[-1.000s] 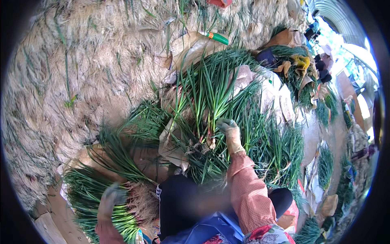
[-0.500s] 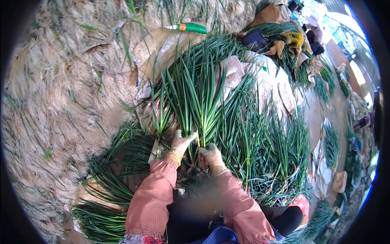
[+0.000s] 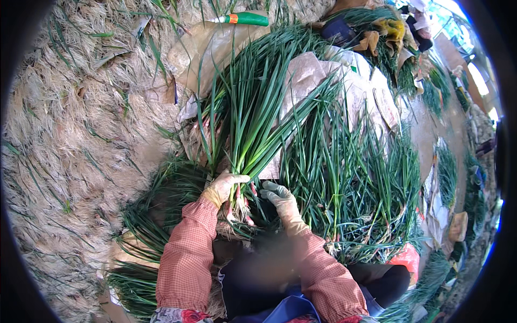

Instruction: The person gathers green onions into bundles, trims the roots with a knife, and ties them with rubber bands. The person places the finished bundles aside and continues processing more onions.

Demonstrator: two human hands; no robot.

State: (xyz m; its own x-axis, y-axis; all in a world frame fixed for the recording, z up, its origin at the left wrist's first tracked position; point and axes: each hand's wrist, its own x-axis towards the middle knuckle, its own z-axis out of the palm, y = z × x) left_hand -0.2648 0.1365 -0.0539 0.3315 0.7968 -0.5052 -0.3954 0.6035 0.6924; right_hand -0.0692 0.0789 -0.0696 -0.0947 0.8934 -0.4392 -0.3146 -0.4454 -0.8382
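My left hand [image 3: 223,187], in a pale glove, is closed around a bunch of spring onions [image 3: 256,129] just above their roots. The long green leaves fan up and away to the far side, while pinkish-white bulbs [image 3: 237,209] hang below the fingers. Just right of those bulbs is my gloved right hand [image 3: 281,202], apart from the bunch, its fingers loosely bent and parted with nothing visible in them. A thick pile of loose spring onions [image 3: 344,183] spreads out to its right.
Trimmed pale roots and leaf scraps [image 3: 86,151] cover the ground at left. More spring onions [image 3: 134,285] lie by my left forearm. Pale sacking [image 3: 307,81] lies over the far pile, near a green-handled tool [image 3: 247,19]. A red plastic bag [image 3: 406,261] sits at right.
My right hand has come away from the stalks. My left hand has shifted slightly left with the bunch, which now leans right and shows its bulbs. The view has shifted slightly.
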